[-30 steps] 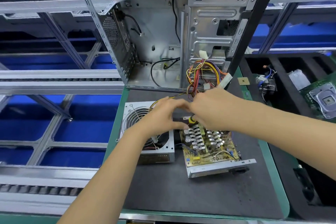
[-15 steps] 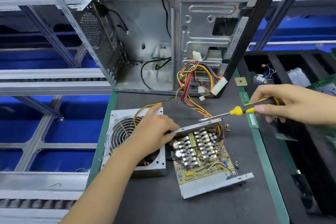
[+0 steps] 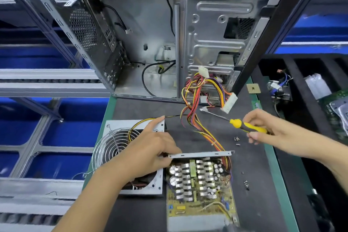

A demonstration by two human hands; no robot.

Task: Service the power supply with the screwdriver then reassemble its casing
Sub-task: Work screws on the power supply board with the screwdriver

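Right now my left hand lies over the fan cover, its fingers curled onto the near end of the metal flange of the open supply; the forefinger stretches out toward a yellow wire. My right hand pinches the yellow-and-black handle of the screwdriver between thumb and fingertips, the shaft slanting up and left with its tip just below the white connector.

That supply sits at the mat's near middle, board up, just right of the fan cover and touching it. Its wire bundle runs from the far right corner of the board up across the mat into the PC case, passing under the screwdriver shaft and between my two hands. Loose screws lie on the mat beneath my right hand, and a few more right of the board. A small chip rests by the case's black front edge. Further right, a black divided tray holds a wired part and a green board.
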